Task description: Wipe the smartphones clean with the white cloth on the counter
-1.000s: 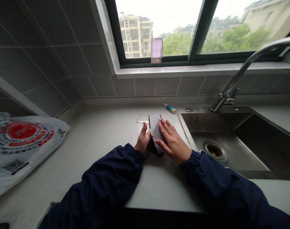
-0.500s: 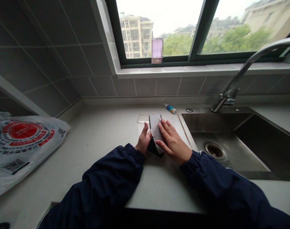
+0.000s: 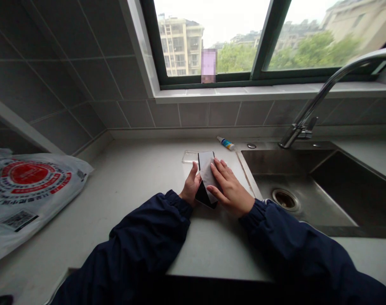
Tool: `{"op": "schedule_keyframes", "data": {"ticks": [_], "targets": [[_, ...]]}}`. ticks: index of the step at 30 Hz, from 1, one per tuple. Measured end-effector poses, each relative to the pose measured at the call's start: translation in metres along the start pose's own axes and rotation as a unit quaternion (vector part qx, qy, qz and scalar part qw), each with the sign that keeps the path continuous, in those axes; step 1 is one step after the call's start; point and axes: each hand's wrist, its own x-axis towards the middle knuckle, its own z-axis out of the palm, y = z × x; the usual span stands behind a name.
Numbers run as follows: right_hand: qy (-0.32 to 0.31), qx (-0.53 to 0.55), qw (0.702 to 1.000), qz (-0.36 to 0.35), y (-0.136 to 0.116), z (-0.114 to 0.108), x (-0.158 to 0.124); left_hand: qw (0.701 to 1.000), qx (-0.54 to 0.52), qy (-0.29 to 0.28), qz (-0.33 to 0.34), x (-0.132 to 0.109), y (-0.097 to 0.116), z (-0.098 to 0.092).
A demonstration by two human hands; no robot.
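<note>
My left hand [image 3: 190,186] grips a black smartphone [image 3: 203,196] from its left side, thumb up along the edge and the other fingers hidden beneath. A light grey cleaning cloth [image 3: 207,163] with a zigzag edge lies across the upper part of the phone's face, leaving a dark lower corner bare. Over it rests my right hand [image 3: 228,186], holding the cloth against the phone with long, nearly straight fingers and the thumb at the cloth's lower edge. A clear phone case [image 3: 189,156] lies on the counter just behind the phone, partly covered by it.
To the right is a steel sink [image 3: 313,203] with a chrome faucet [image 3: 307,106]. A small white and blue tube [image 3: 226,143] lies at the back of the pale counter [image 3: 132,169]. A printed plastic bag [image 3: 53,199] occupies the left side. A window [image 3: 212,25] is ahead.
Both hands, the phone and the cloth keep nearly the same position. The whole view has shifted very slightly.
</note>
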Motion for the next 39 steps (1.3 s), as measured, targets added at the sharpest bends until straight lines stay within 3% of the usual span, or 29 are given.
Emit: {"op": "schedule_keyframes", "data": {"ticks": [39], "targets": [[0.003, 0.009, 1.0, 0.005, -0.001, -0.0002, 0.0002, 1.0, -0.018, -0.005, -0.008, -0.0011, 0.0013, 0.0029]]}}
